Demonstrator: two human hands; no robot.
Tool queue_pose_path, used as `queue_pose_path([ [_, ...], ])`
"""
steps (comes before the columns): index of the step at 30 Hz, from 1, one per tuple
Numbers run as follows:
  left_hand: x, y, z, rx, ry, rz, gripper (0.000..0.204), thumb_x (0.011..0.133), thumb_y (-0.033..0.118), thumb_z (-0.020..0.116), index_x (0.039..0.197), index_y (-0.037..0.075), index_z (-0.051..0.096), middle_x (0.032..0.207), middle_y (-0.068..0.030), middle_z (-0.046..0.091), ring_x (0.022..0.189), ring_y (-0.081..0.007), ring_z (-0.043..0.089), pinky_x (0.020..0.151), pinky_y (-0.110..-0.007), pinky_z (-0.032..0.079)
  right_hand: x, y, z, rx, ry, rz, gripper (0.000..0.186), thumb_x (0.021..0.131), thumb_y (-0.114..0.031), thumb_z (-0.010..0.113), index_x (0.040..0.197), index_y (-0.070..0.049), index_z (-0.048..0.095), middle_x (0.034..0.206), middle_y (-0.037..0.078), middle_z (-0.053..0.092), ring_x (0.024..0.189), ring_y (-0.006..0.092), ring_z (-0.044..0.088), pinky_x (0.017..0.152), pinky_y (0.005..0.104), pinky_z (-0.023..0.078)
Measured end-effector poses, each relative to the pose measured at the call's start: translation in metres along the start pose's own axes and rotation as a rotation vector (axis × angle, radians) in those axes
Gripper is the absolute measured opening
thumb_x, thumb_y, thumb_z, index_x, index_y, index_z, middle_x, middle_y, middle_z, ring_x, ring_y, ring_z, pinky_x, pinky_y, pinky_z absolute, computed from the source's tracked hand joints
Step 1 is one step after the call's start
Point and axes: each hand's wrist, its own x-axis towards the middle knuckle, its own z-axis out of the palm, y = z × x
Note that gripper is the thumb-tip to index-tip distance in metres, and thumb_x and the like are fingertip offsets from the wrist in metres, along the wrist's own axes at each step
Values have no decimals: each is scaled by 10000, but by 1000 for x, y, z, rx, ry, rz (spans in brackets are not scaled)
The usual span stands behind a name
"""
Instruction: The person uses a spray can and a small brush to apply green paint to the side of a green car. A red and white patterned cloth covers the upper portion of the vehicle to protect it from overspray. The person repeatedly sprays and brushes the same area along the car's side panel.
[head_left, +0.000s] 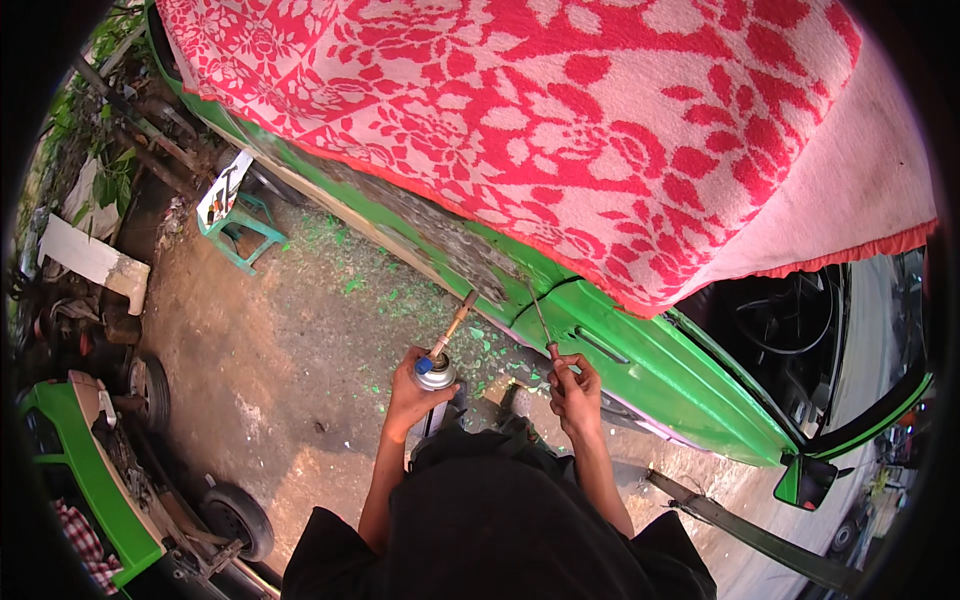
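Observation:
My left hand [404, 402] is closed round the silver canister of a gas torch [457, 327], its brass nozzle tilted up toward the car's side. I cannot tell whether a flame is burning. My right hand [576, 398] grips a screwdriver-like tool [541, 318] by its reddish handle. The thin shaft reaches the green car [660, 375], with its tip at the edge of the paint near a door seam. Left of that tip, a long grey-brown patch [440, 228] shows on the panel where paint is gone. A red and pink floral blanket [520, 110] covers the car's upper part.
Green paint flakes [355, 285] litter the concrete floor. A small green stool [245, 235] with hand tools on it stands at the left. Loose wheels [238, 518] and another green vehicle body [95, 480] are at lower left; a long dark strip [755, 535] lies at lower right.

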Motion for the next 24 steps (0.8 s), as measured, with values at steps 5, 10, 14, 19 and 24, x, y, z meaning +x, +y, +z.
queue_pose_path([
  [5,2,-8,1,18,-28,32,481,641,56,876,962,73,518,829,16,583,771,-68,545,698,-258,457,5,1,12,-12,9,-22,118,998,-156,594,985,-85,500,682,9,537,418,27,325,359,220,196],
  [10,2,-7,-1,9,-39,25,487,640,60,878,964,68,516,835,15,580,770,-73,545,703,-262,459,1,5,11,-10,88,33,113,992,-130,592,977,-68,499,649,13,534,389,38,332,339,235,208],
  [14,-1,-8,-5,55,-33,59,489,638,58,876,966,66,514,836,14,582,773,-72,547,704,-262,461,8,33,20,-103,101,-92,116,991,-123,591,949,-102,485,650,5,511,402,30,322,345,225,199],
  [19,0,-6,-9,32,-40,-5,484,637,60,876,965,65,520,838,15,574,777,-70,537,709,-257,460,-2,24,4,-124,43,-142,117,996,-121,585,971,-80,478,621,-7,512,390,31,349,340,224,215],
  [24,8,0,-5,18,-75,13,481,635,66,879,962,61,527,843,10,572,781,-74,537,711,-256,459,-14,12,14,-154,67,-142,118,990,-113,580,991,-51,478,593,-6,523,389,41,375,340,230,246],
])
